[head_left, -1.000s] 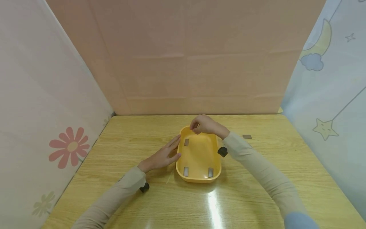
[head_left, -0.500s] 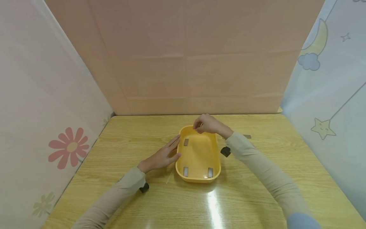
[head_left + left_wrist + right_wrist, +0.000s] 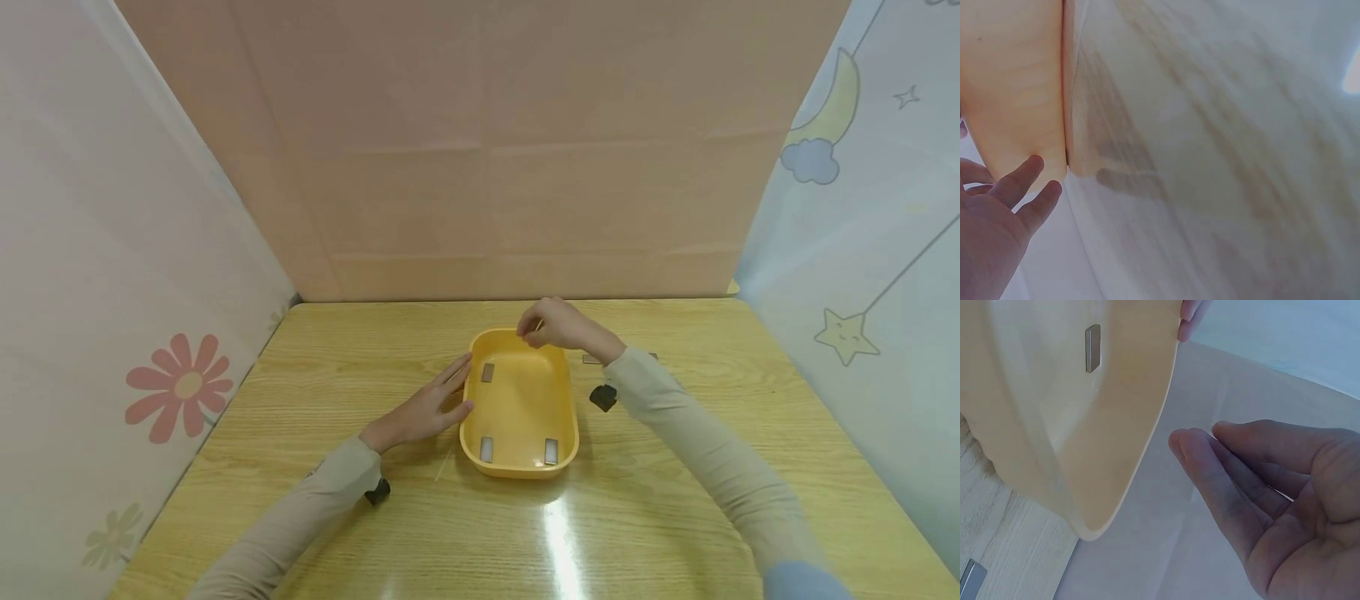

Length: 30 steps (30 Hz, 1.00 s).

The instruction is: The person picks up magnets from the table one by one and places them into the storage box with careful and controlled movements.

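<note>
A yellow plastic tray (image 3: 520, 408) stands on the table. On its floor lie several small flat metallic blocks: one far left (image 3: 488, 372), one near left (image 3: 486, 450), one near right (image 3: 551, 452). My left hand (image 3: 426, 408) rests against the tray's left side with spread, fairly straight fingers; the left wrist view shows its fingertips (image 3: 1035, 164) by the outer wall. Over the far right rim hovers my right hand (image 3: 561, 325), fingers loosely bent. In the right wrist view, thumb and forefinger of this hand (image 3: 1291, 500) are close together, with nothing visible between them.
Right of the tray, two more metallic blocks lie on the table: one near the right wrist (image 3: 591, 359), the other partly behind the sleeve (image 3: 653, 356). A thin pale line (image 3: 444, 464) shows near the tray's left front. Printed cloth walls enclose the sides and back.
My right hand has moved to the right, away from the tray's far middle to its far right rim. A block by the wrist has come into view. My left hand stays put.
</note>
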Each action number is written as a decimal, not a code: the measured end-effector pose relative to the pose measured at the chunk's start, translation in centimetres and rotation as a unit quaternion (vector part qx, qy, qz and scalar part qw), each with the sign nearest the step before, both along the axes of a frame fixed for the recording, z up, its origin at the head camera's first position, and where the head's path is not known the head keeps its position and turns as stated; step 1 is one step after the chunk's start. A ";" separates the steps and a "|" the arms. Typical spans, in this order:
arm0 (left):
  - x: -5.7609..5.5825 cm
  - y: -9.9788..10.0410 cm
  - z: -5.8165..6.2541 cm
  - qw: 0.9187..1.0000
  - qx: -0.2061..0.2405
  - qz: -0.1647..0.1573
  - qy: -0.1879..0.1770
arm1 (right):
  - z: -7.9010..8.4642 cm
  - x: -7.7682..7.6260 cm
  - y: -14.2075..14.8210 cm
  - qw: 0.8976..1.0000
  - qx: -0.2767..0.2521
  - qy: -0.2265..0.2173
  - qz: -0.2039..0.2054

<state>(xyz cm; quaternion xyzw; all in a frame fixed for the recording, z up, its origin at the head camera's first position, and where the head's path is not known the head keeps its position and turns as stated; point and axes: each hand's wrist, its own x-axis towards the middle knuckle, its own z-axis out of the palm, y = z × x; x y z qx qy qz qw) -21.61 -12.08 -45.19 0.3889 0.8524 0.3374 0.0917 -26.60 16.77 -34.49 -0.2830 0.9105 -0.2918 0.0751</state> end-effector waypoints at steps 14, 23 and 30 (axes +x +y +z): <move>0.1 -0.1 -0.1 1.000 -0.006 0.004 0.007 | -0.2 0.0 1.7 1.000 -0.023 -0.008 -0.002; 0.1 -0.1 0.0 1.000 -0.006 0.005 0.009 | -0.6 0.0 2.9 1.000 -0.025 -0.008 -0.011; 0.2 0.0 0.2 1.000 -0.005 0.002 0.011 | -1.1 -0.2 4.0 0.999 -0.029 -0.012 -0.018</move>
